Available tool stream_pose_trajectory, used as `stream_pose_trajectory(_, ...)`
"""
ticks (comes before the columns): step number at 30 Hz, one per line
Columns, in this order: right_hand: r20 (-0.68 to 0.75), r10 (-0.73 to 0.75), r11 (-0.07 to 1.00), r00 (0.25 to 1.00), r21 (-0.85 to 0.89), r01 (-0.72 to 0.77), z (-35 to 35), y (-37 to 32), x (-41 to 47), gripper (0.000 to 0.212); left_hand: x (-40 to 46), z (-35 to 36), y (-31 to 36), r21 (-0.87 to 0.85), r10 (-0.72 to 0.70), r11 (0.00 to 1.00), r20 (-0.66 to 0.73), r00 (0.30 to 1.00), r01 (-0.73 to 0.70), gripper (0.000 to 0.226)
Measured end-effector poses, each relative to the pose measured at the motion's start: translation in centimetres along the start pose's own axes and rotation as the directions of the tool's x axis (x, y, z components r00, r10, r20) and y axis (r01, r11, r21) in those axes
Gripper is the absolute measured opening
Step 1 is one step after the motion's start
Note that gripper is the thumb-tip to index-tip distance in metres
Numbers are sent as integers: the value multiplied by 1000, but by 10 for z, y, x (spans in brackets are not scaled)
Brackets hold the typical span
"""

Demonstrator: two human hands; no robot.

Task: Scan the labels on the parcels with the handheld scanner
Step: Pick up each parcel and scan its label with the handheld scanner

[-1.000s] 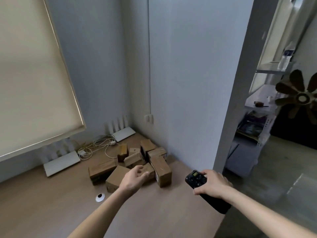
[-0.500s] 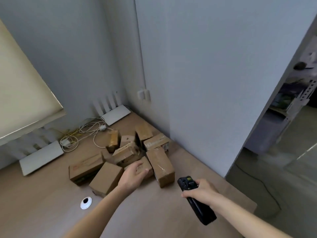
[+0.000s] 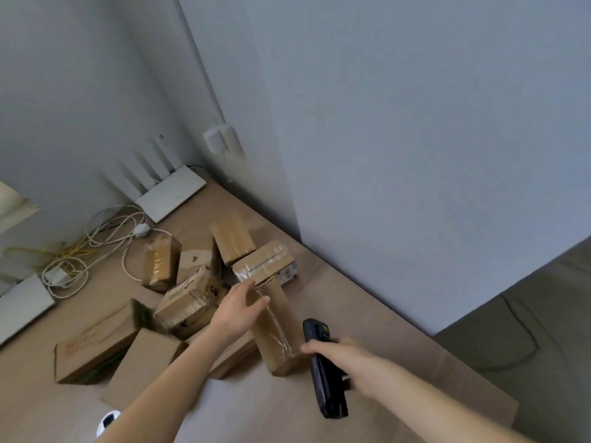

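A white router [image 3: 171, 194] with upright antennas lies on the wooden table [image 3: 367, 298] against the grey wall [image 3: 415, 123], beside tangled white and yellow cables [image 3: 96, 241], with a second white box [image 3: 22, 305] at the left edge and a wall socket [image 3: 220, 140] in the corner.

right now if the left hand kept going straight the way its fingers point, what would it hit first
Most likely the long taped box lying just ahead of it. The left hand is open, fingers reaching toward that box's far end; whether the fingertips already touch it is hard to tell. Beyond it sits the taped box with a label.
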State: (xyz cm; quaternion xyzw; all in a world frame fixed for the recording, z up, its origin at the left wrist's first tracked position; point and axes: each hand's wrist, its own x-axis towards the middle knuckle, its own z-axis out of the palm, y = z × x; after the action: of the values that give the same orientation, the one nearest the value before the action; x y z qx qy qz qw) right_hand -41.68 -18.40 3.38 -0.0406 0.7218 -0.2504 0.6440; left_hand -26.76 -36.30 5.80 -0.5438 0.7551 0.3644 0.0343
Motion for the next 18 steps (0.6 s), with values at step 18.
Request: stream_pose_trajectory(18,-108,-360,926,927,77,369,-10,-3,-84,54,-103,-33,-11,-330,-78,944,-125,989,33,27)
